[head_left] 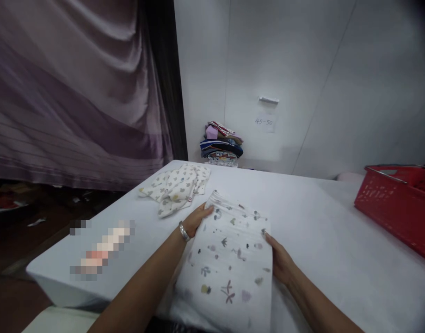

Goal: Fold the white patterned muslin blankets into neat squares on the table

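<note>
A white garment (229, 259) printed with small plant and animal shapes lies flat on the white table (302, 208) in front of me. My left hand (195, 220), with a silver bracelet at the wrist, rests on its upper left edge, fingers stretched toward the top corner. Along the cloth's right edge lies my right hand (280, 262), fingers extended and flat against the fabric. Neither hand grips the cloth.
A second patterned white garment (177, 187) lies crumpled at the table's far left. A stack of folded clothes (221, 144) sits by the wall behind. A red plastic basket (396, 203) stands at the right. A purple curtain (76, 92) hangs on the left.
</note>
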`<state>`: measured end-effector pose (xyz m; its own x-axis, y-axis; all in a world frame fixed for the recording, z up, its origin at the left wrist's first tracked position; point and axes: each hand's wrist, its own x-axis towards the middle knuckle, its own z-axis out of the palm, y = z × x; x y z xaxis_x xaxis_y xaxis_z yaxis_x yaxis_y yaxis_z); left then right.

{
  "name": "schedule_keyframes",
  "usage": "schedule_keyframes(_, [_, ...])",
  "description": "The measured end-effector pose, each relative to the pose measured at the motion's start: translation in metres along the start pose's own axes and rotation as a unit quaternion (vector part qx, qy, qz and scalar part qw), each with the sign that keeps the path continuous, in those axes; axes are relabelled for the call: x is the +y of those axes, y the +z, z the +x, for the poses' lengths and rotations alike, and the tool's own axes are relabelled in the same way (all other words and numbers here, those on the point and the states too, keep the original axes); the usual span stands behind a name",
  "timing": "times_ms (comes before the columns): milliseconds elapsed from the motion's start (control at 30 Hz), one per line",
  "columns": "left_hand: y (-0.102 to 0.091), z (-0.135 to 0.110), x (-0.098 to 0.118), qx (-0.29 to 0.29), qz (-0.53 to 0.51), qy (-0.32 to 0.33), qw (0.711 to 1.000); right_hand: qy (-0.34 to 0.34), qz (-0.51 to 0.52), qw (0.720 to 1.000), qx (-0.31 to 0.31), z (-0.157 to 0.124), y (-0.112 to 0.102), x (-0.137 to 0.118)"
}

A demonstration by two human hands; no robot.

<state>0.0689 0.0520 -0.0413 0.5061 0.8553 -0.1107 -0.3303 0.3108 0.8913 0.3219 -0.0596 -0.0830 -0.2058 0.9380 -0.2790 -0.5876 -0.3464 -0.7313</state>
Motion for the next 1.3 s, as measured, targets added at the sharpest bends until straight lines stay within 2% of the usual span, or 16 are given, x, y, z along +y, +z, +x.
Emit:
schedule_keyframes(100, [0.005,0.0,0.005,0.023,0.023,0.022,0.999,-0.055,0.0,0.999,-0.002,-0.003,-0.002,0.001])
schedule_keyframes(200, [0.014,-0.001,0.01,0.011,0.034,0.04,0.999,-0.086,0.01,0.996,-0.004,-0.006,-0.009,0.0])
schedule_keyframes(333, [0.037,-0.008,0.023,-0.023,0.061,0.05,0.997,-0.075,0.043,0.996,0.006,-0.013,-0.019,-0.003])
schedule_keyframes(533, [0.084,-0.034,0.049,-0.112,0.099,0.065,0.987,-0.064,0.075,0.994,-0.039,-0.02,-0.021,-0.001])
schedule_keyframes(700, [0.109,-0.045,0.066,-0.122,0.12,0.039,0.984,-0.042,0.099,0.99,-0.089,-0.022,-0.022,0.005])
schedule_keyframes(867, [0.114,-0.037,0.076,-0.097,0.129,0.049,0.986,-0.037,0.128,0.987,-0.094,-0.032,-0.022,0.0])
schedule_keyframes(967, [0.112,-0.02,0.072,-0.075,0.137,0.027,0.987,-0.007,0.147,0.986,-0.079,-0.036,-0.022,-0.006])
schedule_keyframes(1033, [0.109,-0.007,0.065,-0.051,0.132,0.007,0.99,-0.013,0.154,0.987,-0.054,-0.037,-0.023,-0.011])
schedule_keyframes(1167, [0.099,0.013,0.045,-0.015,0.094,-0.019,0.995,-0.12,0.118,0.986,-0.002,-0.041,-0.024,-0.024])
schedule_keyframes(1300, [0.093,0.017,0.031,-0.004,0.077,-0.029,0.997,-0.207,0.052,0.976,0.046,-0.046,-0.022,-0.035])
